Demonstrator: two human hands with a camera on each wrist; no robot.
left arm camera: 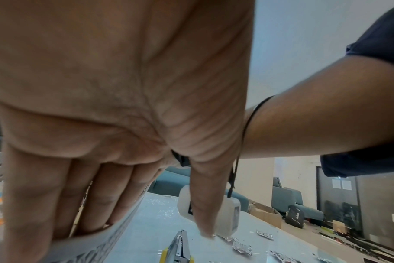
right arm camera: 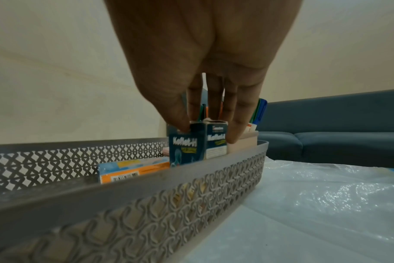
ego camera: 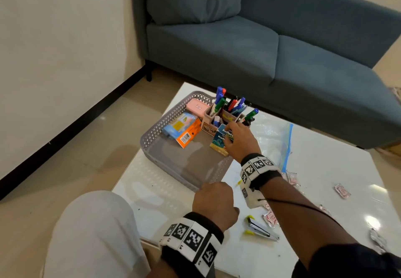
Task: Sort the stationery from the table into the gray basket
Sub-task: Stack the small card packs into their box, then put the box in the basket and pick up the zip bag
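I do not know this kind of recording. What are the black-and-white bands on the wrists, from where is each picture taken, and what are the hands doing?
No machine: a person works with bare hands. The patterned bands carry wrist cameras. One picture comes from a head camera looking down; the other two look along each hand.

The right hand grips two small dark blue boxes upright inside the gray basket. The left hand holds the basket's near rim, fingers inside.

The basket also holds a pen holder with markers, a pink case and an orange and blue packet. On the white table lie a stapler, a clear plastic bag and small foil packets.
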